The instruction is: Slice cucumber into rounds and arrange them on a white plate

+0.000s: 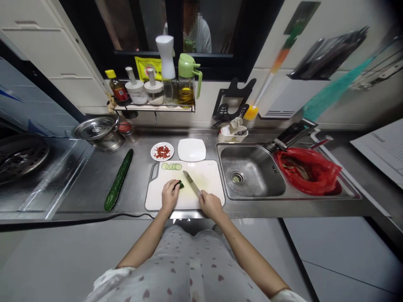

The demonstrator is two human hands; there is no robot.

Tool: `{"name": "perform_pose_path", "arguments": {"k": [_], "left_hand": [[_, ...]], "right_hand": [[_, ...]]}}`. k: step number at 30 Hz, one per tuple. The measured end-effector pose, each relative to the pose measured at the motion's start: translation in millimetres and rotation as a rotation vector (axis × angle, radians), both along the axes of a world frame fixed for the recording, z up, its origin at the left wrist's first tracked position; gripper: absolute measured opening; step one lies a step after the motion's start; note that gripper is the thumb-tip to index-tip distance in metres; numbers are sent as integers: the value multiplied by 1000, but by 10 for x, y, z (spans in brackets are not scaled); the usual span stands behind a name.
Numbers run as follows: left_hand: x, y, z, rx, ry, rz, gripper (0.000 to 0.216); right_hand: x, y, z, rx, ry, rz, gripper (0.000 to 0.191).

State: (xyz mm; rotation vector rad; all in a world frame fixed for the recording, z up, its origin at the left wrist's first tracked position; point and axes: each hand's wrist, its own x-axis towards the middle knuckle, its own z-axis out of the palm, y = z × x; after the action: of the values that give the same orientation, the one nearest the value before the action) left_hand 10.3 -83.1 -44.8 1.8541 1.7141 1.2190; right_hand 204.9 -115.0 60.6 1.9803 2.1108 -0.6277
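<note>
A white cutting board (206, 176) lies on the steel counter in front of me. My left hand (170, 196) is curled over a short green cucumber piece (181, 184) and pins it to the board. My right hand (210, 204) is closed round the handle of a knife (192, 183), whose blade points toward the cucumber piece. A row of several cucumber slices (171, 166) sits at the board's far edge.
A whole cucumber (119, 179) lies left of the board. Behind it are a small plate of chopped red chili (162, 151) and a white dish (192, 149). The sink (252, 174) is on the right, with a red bag (307, 170) beside it. A lidded pot (100, 132) stands back left.
</note>
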Motion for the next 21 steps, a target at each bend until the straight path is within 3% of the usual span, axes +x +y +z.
{"name": "perform_pose_path", "arguments": {"k": [6, 11, 21], "left_hand": [[-36, -10, 17, -131, 177, 61, 29], [-80, -55, 10, -182, 190, -63, 28], [-78, -10, -62, 10, 102, -34, 25]], "right_hand": [[-67, 26, 22, 5, 1, 0, 26], [-64, 35, 3, -11, -2, 14, 27], [-79, 54, 16, 2, -17, 28, 28]]}}
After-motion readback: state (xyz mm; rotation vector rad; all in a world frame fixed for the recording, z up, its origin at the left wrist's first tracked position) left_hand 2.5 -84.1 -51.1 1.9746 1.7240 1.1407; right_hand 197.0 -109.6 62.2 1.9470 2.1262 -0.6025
